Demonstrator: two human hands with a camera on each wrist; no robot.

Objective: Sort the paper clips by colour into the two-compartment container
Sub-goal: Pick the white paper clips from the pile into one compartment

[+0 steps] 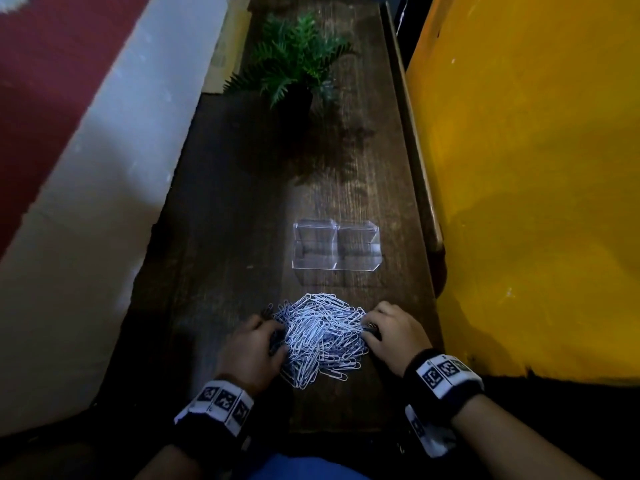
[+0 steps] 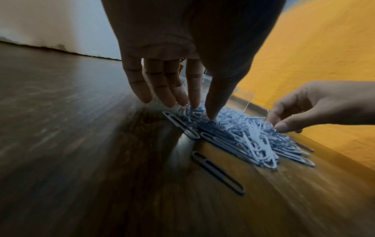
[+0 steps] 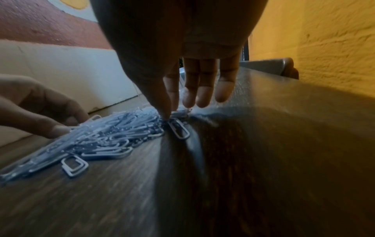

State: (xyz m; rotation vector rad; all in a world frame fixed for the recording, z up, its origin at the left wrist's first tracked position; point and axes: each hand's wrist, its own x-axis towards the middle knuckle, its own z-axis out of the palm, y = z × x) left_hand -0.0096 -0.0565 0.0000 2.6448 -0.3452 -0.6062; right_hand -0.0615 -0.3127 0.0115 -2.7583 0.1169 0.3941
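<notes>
A heap of paper clips (image 1: 322,337), white ones mixed with darker blue-grey ones, lies on the dark wooden table (image 1: 225,202) near its front edge. The clear two-compartment container (image 1: 337,245) stands just beyond the heap, and both halves look bare. My left hand (image 1: 273,327) touches the heap's left side; in the left wrist view its fingers (image 2: 160,89) point straight down and the thumb tip rests on the clips. My right hand (image 1: 369,323) touches the right side, its thumb and forefinger tips (image 3: 168,102) meeting the pile edge at a white clip (image 3: 179,129).
A potted fern (image 1: 294,64) stands at the far end of the table. A yellow wall (image 1: 536,168) runs close along the right, a white and red wall (image 1: 86,168) along the left. One dark clip (image 2: 218,173) lies apart from the heap on my near left.
</notes>
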